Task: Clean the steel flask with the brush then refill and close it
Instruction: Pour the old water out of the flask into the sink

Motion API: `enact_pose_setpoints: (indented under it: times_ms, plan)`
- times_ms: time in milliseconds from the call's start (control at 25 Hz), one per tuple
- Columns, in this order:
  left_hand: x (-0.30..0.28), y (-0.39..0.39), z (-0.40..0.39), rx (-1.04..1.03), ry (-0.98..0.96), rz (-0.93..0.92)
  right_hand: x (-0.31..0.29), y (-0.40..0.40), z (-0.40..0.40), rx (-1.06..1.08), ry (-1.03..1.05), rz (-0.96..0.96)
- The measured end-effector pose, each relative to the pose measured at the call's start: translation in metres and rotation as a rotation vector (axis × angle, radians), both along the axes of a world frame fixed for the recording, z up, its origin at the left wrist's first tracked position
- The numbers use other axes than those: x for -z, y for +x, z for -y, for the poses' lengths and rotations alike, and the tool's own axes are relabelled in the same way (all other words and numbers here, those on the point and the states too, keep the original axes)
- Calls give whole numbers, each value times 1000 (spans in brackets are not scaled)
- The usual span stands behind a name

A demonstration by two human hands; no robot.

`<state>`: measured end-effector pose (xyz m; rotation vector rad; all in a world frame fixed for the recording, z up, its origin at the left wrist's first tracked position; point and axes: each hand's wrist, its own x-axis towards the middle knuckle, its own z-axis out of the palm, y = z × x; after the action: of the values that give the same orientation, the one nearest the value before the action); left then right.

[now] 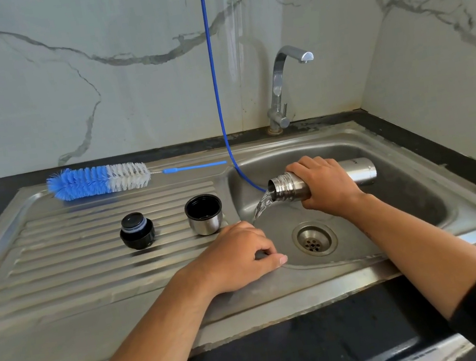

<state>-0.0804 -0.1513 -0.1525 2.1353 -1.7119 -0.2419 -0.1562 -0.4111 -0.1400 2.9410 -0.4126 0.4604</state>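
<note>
While right hand [326, 185] grips one flask [360, 172], left hand [239, 258] curled, empty; one brush [99, 179].

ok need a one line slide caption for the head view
Right hand tips the open steel flask, pouring water into the steel sink; blue-and-white bottle brush lies on the drainboard.

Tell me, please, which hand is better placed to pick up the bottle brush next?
Left hand: it's empty, resting on the sink rim beside the drainboard where the bottle brush lies. The right hand is gripping the steel flask, pouring water out.
</note>
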Motion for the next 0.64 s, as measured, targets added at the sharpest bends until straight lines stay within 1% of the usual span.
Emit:
enact_pose_setpoints:
  times_ms: [640]
  plan:
    - [1,0,1,-15,9,2,-3,-1,-1,-14,-57,50]
